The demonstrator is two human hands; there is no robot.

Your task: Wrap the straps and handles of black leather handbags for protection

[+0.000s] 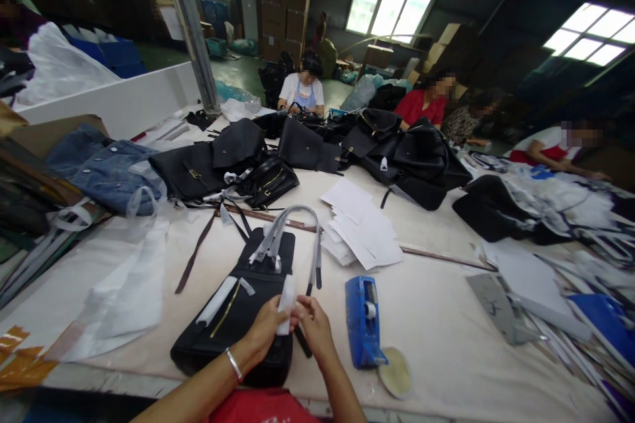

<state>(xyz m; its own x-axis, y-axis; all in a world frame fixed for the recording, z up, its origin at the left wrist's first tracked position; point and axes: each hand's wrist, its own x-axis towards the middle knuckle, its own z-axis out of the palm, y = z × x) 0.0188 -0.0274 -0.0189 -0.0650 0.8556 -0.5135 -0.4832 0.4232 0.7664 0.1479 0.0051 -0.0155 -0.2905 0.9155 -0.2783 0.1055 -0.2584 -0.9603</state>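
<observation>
A black backpack [238,337] lies on the table in front of me, with a gold zipper and a white strip wrapped beside it. Its handles [297,211] are covered in clear grey wrapping and loop up past its top. Over the bag's right side, my left hand [272,325] is closed on a white paper strip [286,301] that stands upright in the fingers. My right hand [312,320] meets the strip's right edge with bent fingertips pinched together; whatever lies between them is too small to make out. A dark strap end hangs below that hand.
To the right stand a blue tape dispenser [362,324] and a round yellowish disc [395,372]. White paper sheets [364,228] lie ahead. Black bags [297,145] line the table's far side; a denim jacket [109,165] and white plastic bag [129,284] are left. Several people sit beyond.
</observation>
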